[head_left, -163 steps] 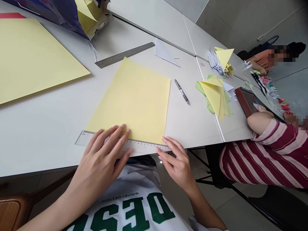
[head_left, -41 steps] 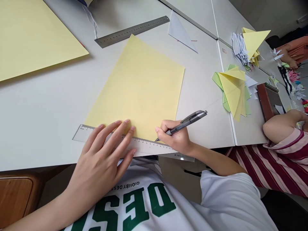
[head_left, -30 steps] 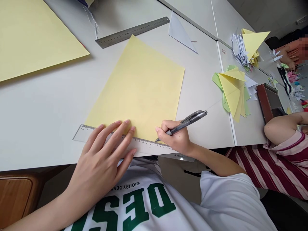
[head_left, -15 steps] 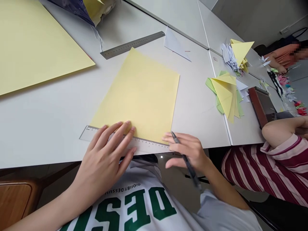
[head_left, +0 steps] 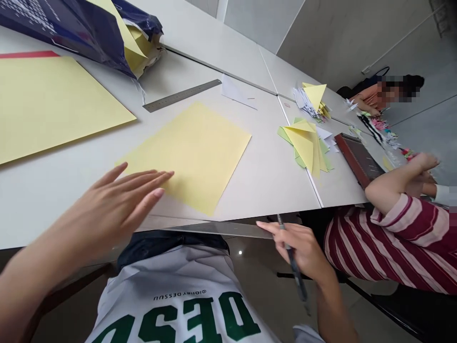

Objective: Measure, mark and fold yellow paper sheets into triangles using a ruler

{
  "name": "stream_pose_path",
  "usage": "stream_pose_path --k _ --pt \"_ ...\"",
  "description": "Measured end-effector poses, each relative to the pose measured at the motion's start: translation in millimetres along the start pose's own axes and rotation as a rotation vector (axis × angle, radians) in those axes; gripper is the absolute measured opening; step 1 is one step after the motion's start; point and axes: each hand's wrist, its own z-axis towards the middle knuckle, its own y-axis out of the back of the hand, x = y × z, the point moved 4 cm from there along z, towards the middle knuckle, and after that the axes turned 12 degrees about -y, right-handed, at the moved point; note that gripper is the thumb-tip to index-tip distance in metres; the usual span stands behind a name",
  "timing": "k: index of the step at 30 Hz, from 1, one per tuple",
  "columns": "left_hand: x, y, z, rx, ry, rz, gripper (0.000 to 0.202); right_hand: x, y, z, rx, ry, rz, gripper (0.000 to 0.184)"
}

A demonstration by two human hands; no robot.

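A yellow sheet of paper point(head_left: 189, 152) lies flat on the white table in front of me, one corner pointing towards me. My left hand point(head_left: 132, 197) is open, fingers stretched out over the sheet's left corner; whether it presses on the paper I cannot tell. At the table's front edge, my right hand point(head_left: 300, 245) grips one end of a clear plastic ruler point(head_left: 228, 228) between thumb and fingers. The same hand holds a dark pen point(head_left: 293, 267), tip up and tail pointing down. The ruler's far end reaches left, below the sheet.
A steel ruler point(head_left: 182, 95) and a folded white paper point(head_left: 237, 93) lie beyond the sheet. Large yellow sheets point(head_left: 53, 105) and a blue plastic bag point(head_left: 82, 33) are on the left. To the right are folded papers point(head_left: 307, 143), a brown-edged box point(head_left: 357, 157) and a person in striped clothing point(head_left: 385, 247).
The clear ruler has left the sheet's near edge and moved towards me and right with my right hand. My left hand has come off the ruler and shifted left. The sheet has turned.
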Motion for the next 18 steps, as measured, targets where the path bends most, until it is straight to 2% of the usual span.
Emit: stream_pose_path --k 2,4,5,7,8,10,13,15,18 --pt "30 3.3 -4 0.090 0.020 -0.048 0.062 -17 19 -15 -0.010 -0.116 0.135 0.028" --pt "57 9.8 -8 0.140 0.059 -0.097 0.061 -35 35 -22 -0.160 -0.187 0.279 0.028" --pt "65 13.5 -10 0.169 0.064 -0.109 0.059 -44 40 -22 -0.253 -0.209 0.340 0.029" --pt "69 19.9 -10 0.212 0.060 -0.112 0.056 -56 42 -13 -0.401 -0.228 0.428 0.030" --pt "64 21.9 -8 0.215 0.056 -0.091 0.056 -59 40 -4 -0.441 -0.229 0.449 0.030" --pt "40 21.9 -1 0.165 0.040 0.026 0.052 -55 29 21 -0.450 -0.208 0.435 0.029" --pt "-9 5.3 7 0.120 0.004 0.110 0.051 -37 10 66 -0.362 -0.104 0.280 0.026" --pt "-34 -8.7 6 0.104 -0.070 0.106 0.055 -23 -4 93 -0.277 0.009 0.140 0.021" --pt "-41 -20.0 -7 0.089 -0.128 0.106 0.047 -15 -19 122 -0.215 0.155 -0.035 0.017"
